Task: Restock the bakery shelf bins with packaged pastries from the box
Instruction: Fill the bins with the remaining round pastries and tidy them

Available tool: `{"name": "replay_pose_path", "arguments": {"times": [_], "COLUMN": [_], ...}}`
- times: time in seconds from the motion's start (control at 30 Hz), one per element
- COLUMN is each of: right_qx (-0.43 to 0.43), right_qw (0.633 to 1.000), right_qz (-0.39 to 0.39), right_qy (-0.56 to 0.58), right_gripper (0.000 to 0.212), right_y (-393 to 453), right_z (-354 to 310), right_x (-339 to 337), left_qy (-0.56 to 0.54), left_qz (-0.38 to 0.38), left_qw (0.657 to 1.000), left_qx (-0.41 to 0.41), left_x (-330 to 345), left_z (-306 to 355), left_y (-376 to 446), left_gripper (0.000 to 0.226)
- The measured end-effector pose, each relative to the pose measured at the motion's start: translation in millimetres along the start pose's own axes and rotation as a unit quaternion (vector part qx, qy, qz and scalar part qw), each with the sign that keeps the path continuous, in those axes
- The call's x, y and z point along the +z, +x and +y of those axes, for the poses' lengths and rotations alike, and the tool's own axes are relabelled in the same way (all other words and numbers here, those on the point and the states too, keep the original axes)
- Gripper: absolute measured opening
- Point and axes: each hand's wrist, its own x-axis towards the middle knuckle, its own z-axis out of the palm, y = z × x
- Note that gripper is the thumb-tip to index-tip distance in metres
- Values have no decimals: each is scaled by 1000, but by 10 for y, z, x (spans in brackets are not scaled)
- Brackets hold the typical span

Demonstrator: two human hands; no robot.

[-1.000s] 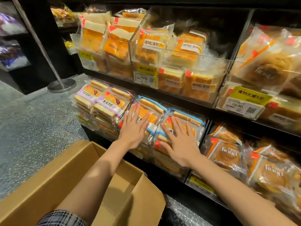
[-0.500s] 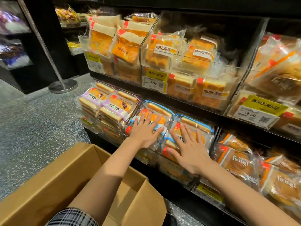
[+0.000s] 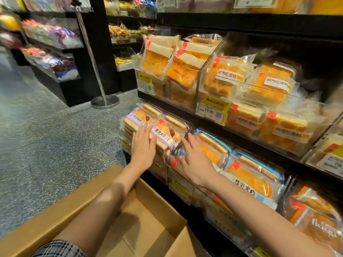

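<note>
Packaged pastries, purple-banded, stacked in the lower shelf bin at the shelf's left end, directly beyond the cardboard box. Left hand lies flat on top of the purple stack, fingers straight and together, gripping nothing. Right hand sits just right of it, at the seam between the purple stack and the blue-banded packs; fingers extended, slightly spread, palm down on the wrap, holding nothing. Fingertips blurred.

The box stands on the floor right against the shelf front, flaps open; the part of the inside in view shows bare cardboard, both forearms crossing above it. A plaid sleeve shows at the box's near-left edge.

Above the box, one shelf up: clear bins of orange-labelled cake packs, a yellow price tag reading 19.90 on the front. Right of the box, low: round pastries in clear wrap. Left beyond the box, a metal stanchion on speckled grey floor.
</note>
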Motion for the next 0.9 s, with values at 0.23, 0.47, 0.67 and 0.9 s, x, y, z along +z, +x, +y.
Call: {"name": "replay_pose_path", "arguments": {"times": [0.23,0.47,0.67,0.9], "right_qx": [-41,-83,-102,-101], "right_qw": [999,978,967,959], "right_qz": [-2,-69,-68,-104], "right_qy": [-22,-177,-225,-242], "right_gripper": [67,85,74,86], "right_y": [980,1456,1510,1474], "right_z": [-293,-133,-5,-53], "right_x": [338,534,571,406], "left_qy": [119,132,55,33], "left_qz": [-28,-108,-77,-97], "left_qw": [991,983,994,992], "left_qx": [-50,-64,-52,-70], "left_x": [-199,83,318,68], "left_z": [-649,-949,-1039,-959], "left_y": [711,1026,1059,1065], "left_gripper": [48,51,48,49]}}
